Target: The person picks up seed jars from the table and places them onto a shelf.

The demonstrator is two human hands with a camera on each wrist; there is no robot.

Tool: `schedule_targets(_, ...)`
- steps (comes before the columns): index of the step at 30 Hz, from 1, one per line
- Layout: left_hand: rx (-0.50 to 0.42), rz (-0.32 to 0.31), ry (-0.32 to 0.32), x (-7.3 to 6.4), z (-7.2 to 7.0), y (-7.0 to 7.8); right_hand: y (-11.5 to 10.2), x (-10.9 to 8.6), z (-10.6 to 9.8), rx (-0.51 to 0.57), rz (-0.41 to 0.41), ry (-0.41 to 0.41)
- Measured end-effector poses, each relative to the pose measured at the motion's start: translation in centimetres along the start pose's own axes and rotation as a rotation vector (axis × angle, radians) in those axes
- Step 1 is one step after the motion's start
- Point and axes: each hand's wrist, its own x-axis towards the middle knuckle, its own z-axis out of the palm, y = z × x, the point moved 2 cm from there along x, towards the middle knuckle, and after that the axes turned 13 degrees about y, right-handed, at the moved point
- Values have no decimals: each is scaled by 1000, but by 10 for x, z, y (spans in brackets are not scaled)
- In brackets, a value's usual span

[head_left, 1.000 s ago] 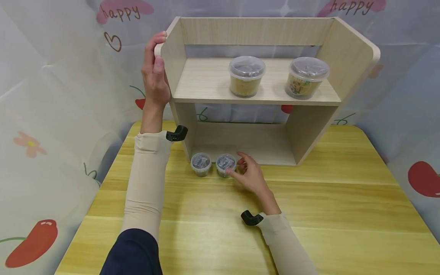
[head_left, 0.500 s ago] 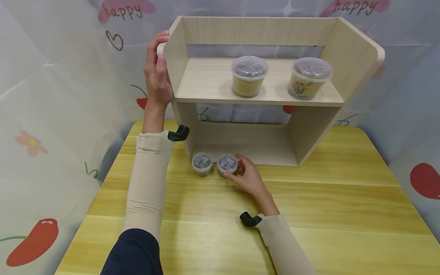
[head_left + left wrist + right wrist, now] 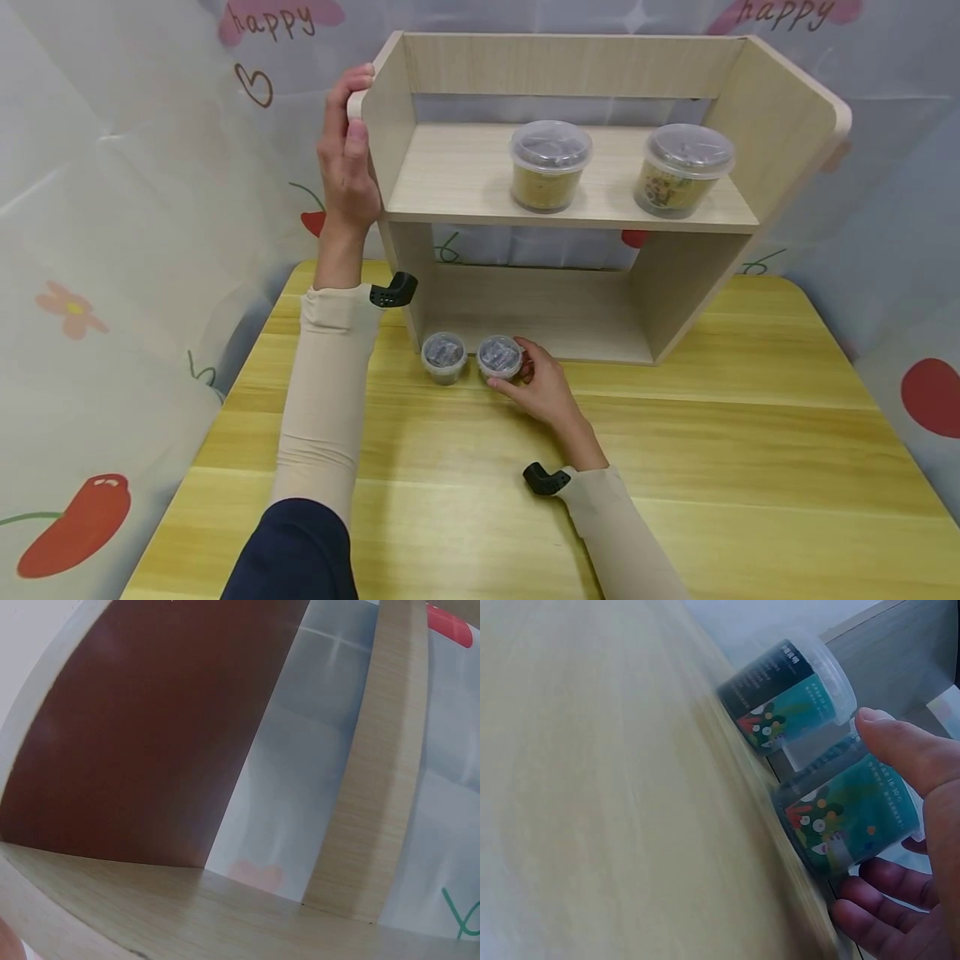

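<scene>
My left hand (image 3: 348, 171) grips the front edge of the left side panel of a pale wooden two-tier shelf (image 3: 480, 179), high up. In the left wrist view the shelf's panels (image 3: 360, 787) fill most of the frame. At the shelf's bottom front edge, two small clear plastic tubs with lids stand side by side on the table. My right hand (image 3: 547, 387) holds the right tub (image 3: 498, 358), thumb at the near side and fingers at the right. The left tub (image 3: 444, 358) stands just beside it. Printed teal labels show on both tubs (image 3: 847, 817) in the right wrist view.
Two larger lidded clear tubs stand on the upper shelf: one near the middle (image 3: 549, 171), one towards the right (image 3: 678, 179). A yellow wooden table (image 3: 675, 483) lies under everything. Printed fabric (image 3: 150, 208) hangs behind and at the sides.
My right hand's thumb and fingers have closed in around the right small tub. My left hand keeps its grip on the shelf panel. The head view has shifted slightly.
</scene>
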Motion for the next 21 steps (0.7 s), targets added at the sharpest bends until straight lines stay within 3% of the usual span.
schedule_targets(13, -13, -8, -5, -1, 0, 2, 3, 0, 5, 12, 4, 14)
schedule_targets(21, -12, 19, -4, 1, 0, 0, 5, 2, 8, 30, 10, 7)
